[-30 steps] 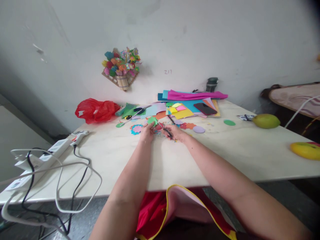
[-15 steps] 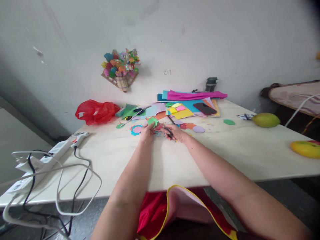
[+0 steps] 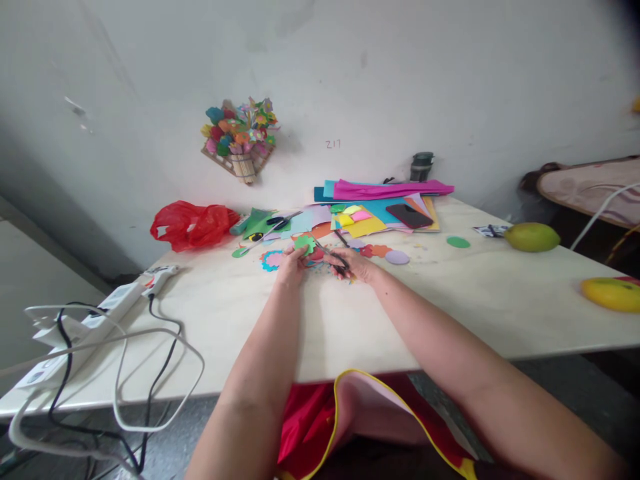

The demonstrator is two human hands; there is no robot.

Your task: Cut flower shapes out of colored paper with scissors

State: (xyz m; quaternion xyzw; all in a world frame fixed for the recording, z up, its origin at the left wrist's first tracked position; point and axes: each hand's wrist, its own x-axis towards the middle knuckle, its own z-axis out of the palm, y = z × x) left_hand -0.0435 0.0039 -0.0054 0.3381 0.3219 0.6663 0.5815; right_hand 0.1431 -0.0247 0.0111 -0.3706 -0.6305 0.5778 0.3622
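Note:
Between the thumb and fingers of my left hand [image 3: 294,262] is a green paper flower cutout [image 3: 305,245] with a scalloped edge. My right hand [image 3: 356,264] is closed round the dark handles of a pair of scissors [image 3: 341,264]; the blades point left toward the green cutout. Whether the blades touch the paper I cannot tell. Left of my hands lies a blue scalloped cutout [image 3: 271,261] with pink on it. To the right are an orange cutout [image 3: 381,251] and a lilac paper disc [image 3: 397,257]. Small paper scraps are scattered beneath my hands.
Coloured paper sheets [image 3: 370,227] with a phone [image 3: 410,216] lie at the back. A second pair of scissors [image 3: 279,223] and a red plastic bag [image 3: 193,225] are at back left. A power strip [image 3: 95,327] with looping cables lies left; mangoes [image 3: 533,237] lie right.
The scissors have turned slightly in my right hand, their handles looking more spread. The green cutout has shifted a little in my left hand.

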